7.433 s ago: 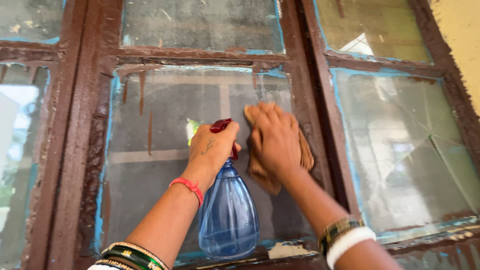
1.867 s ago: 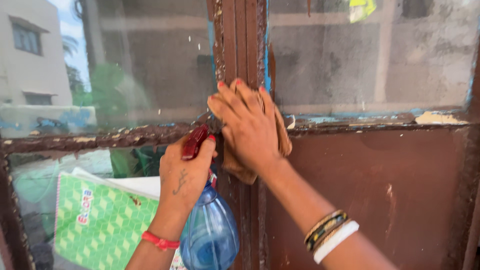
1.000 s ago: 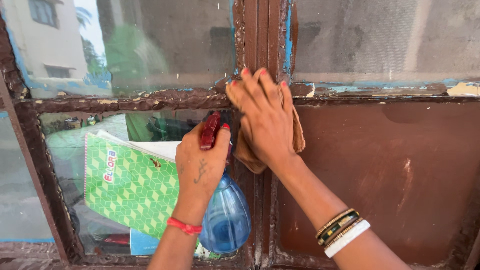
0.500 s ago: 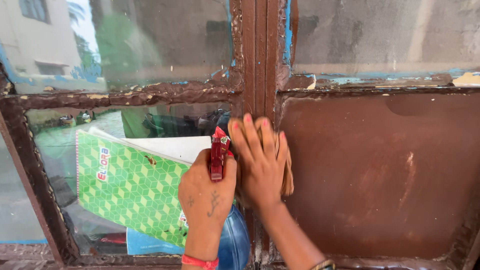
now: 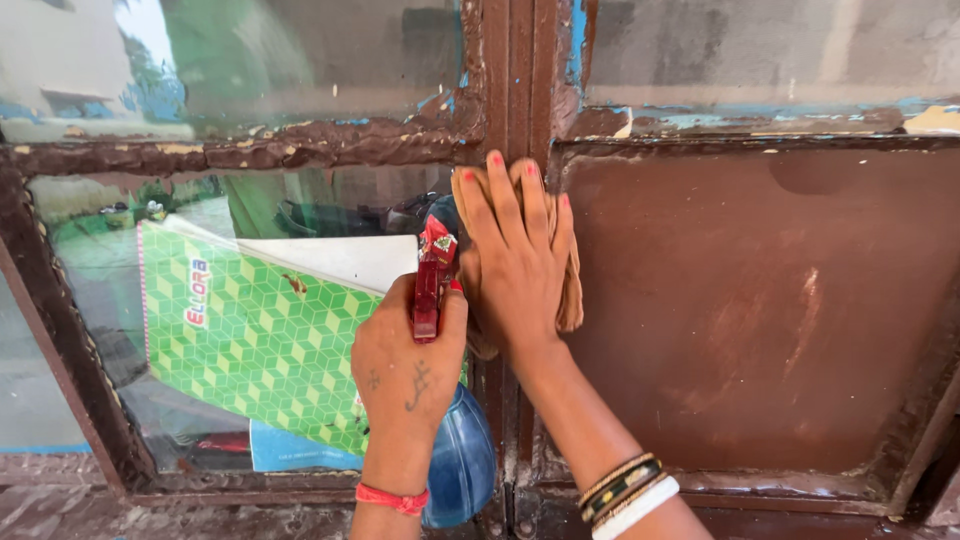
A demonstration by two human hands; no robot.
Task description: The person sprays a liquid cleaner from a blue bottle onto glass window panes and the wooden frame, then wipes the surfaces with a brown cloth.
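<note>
A soft tan cloth (image 5: 570, 290), crumpled and mostly hidden, lies pressed against the upright post of the brown window frame (image 5: 515, 80) under the flat, spread fingers of the right hand (image 5: 515, 265). Just beside it, the left hand (image 5: 408, 365) is clenched around the neck of a rounded, see-through blue spray bottle (image 5: 462, 465) with a red trigger head (image 5: 432, 280); the bottle's base is cut off below. Behind the dusty glass pane (image 5: 250, 60) leans a green notebook (image 5: 250, 340) with a cube pattern. To the right sits a scuffed brown panel (image 5: 760, 300). The paint is flaking and lumpy.
</note>
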